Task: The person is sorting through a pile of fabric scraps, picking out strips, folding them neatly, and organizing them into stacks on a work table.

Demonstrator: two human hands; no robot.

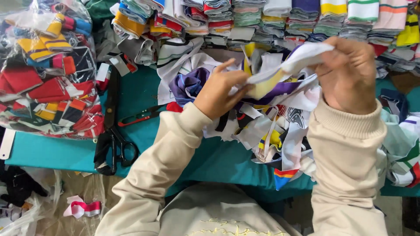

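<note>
Holding one white-and-yellow fabric strip (284,70) between both hands, you stretch it above the scrap pile (271,126) to see it. Left hand (218,94) fingers and right hand (348,72) fingers pinch its ends. Black scissors (114,140) lie on the teal counter (52,153).

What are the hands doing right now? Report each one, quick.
Left hand: closed in a pinch on one end of the white and yellow fabric strip.
Right hand: closed on the other end of the same strip, held above the scrap pile.
</note>
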